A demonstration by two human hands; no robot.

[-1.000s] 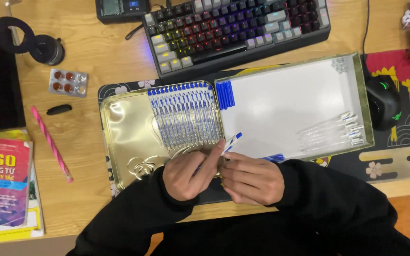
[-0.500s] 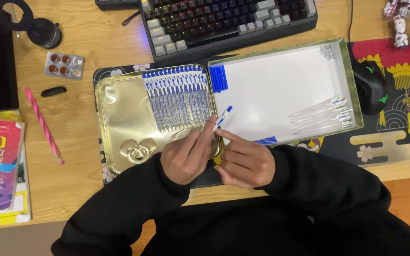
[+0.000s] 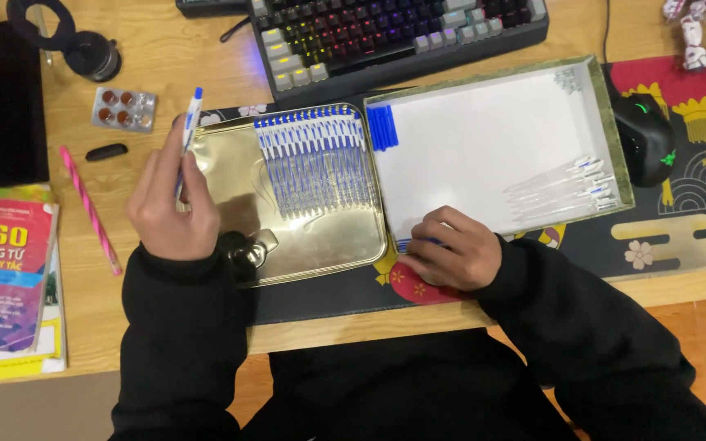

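- The left hand (image 3: pixel 169 204) has swung out from the middle of the table to the left rim of the gold tray (image 3: pixel 230 163); it now pinches a pen (image 3: pixel 189 122) between thumb and fingers, blue cap pointing up and away; half a second ago both hands were pressed together over that pen at the tray's front edge.
- The right hand (image 3: pixel 451 257) has parted from the left and dropped to the front edge of the white box (image 3: pixel 484 139); its fingers are curled down on a small blue piece there, which I cannot make out clearly.
- So a pen looks just put together: it is up and about to join the row of pens (image 3: pixel 312 159) lying side by side in the tray; the right hand is likely picking the next part.
- Clear barrels (image 3: pixel 565 188) lie heaped at the box's right side; blue caps (image 3: pixel 382 126) sit at its back left corner.
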